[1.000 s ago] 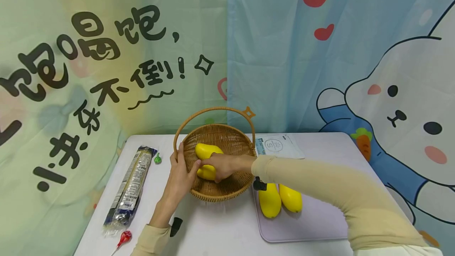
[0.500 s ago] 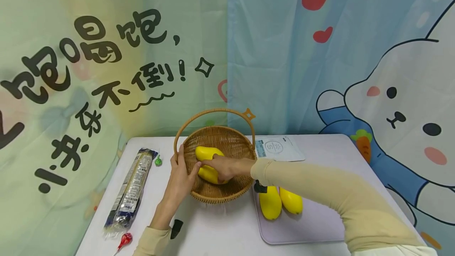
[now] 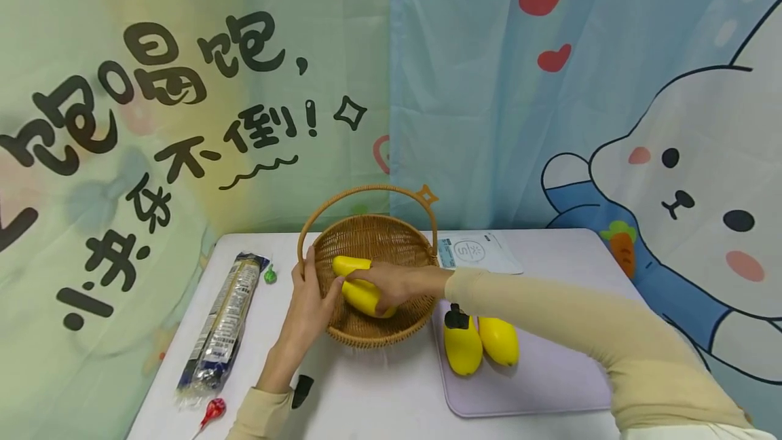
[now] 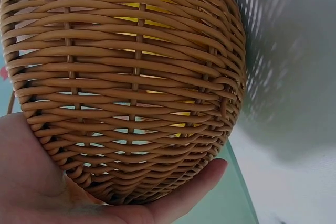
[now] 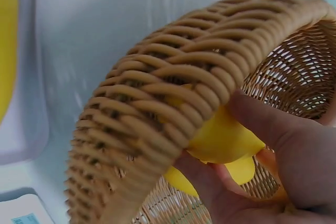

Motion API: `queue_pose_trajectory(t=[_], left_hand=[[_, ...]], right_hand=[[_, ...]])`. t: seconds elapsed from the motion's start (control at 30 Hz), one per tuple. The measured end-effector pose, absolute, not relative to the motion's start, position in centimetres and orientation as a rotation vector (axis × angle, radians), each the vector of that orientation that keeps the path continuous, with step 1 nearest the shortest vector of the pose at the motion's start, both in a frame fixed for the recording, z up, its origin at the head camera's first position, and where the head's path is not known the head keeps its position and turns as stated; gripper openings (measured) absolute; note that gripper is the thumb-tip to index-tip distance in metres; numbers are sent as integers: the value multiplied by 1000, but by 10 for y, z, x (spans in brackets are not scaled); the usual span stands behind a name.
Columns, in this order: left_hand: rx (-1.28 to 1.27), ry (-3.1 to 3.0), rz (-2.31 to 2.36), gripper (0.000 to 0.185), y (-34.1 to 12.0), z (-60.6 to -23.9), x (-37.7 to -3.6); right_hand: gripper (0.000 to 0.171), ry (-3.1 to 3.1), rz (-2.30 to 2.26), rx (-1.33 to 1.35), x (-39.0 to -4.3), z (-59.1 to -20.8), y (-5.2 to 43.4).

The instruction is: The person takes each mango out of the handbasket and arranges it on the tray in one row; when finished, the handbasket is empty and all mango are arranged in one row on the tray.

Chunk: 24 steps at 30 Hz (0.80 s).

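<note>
A brown wicker basket [image 3: 379, 231] with an arched handle tilts toward me on the white table. My left hand [image 3: 308, 304] grips its left side; in the left wrist view the thumb [image 4: 199, 186] lies along the outer weave. Reaching into the basket, my right hand [image 3: 394, 284] holds a yellow mango [image 3: 365, 299] from above. The right wrist view shows thumb and fingers around the fruit [image 5: 223, 140], just behind the near rim [image 5: 210, 82]. Another yellow mango [image 3: 347, 265] lies behind it, mostly covered by the right hand.
Two more yellow mangoes [image 3: 462, 352] lie on a pale purple tray [image 3: 525, 396] to the right, under my right forearm. A flat white packet [image 3: 479, 253] is behind. Left of the basket are a long plastic package [image 3: 222, 324], a green lollipop [image 3: 270, 275] and a red one [image 3: 214, 409].
The held mango has shifted and turned toward the lower right inside the basket. My right hand now covers more of the mango behind; the right forearm moved slightly right. The left hand stays put.
</note>
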<state>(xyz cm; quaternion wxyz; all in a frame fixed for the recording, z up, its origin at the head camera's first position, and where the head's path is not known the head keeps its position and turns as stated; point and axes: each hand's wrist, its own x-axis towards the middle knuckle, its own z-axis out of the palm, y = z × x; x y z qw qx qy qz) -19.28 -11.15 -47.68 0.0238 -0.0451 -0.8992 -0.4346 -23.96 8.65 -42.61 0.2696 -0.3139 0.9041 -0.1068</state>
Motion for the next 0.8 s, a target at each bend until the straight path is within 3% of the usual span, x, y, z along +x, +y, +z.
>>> queue_pose_trajectory(t=[0.8], left_hand=[[-117, -2800, -1359, 88, -108, -475, -195]], right_hand=[[84, 2477, -700, -821, -212, -343, 177]])
